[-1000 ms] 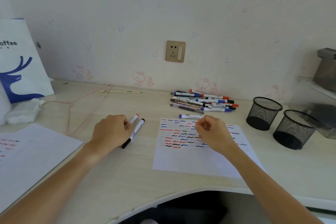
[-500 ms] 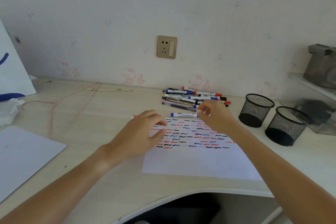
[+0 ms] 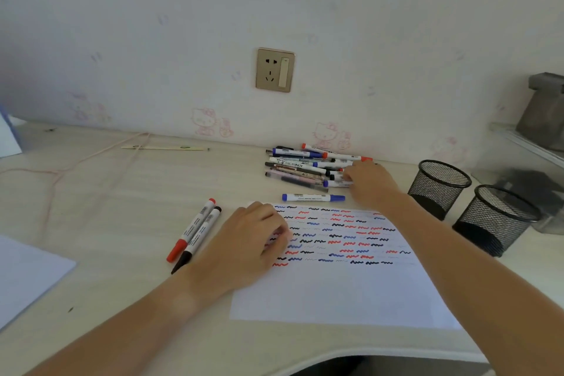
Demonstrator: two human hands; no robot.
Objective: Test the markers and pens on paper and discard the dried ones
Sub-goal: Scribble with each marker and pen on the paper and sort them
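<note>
Single head-worn wide-angle view: looks forward and down, close over the pale wood-grain tabletop (image 3: 128,223), toward the cream patterned wall (image 3: 366,24) beyond the fingers (image 3: 349,173); forearms enter from the bottom edge.

One pen (image 3: 291,163) in the pile by the wall socket (image 3: 275,70) seems to read "ACRYLIC"; other labels are too blurred.
</note>
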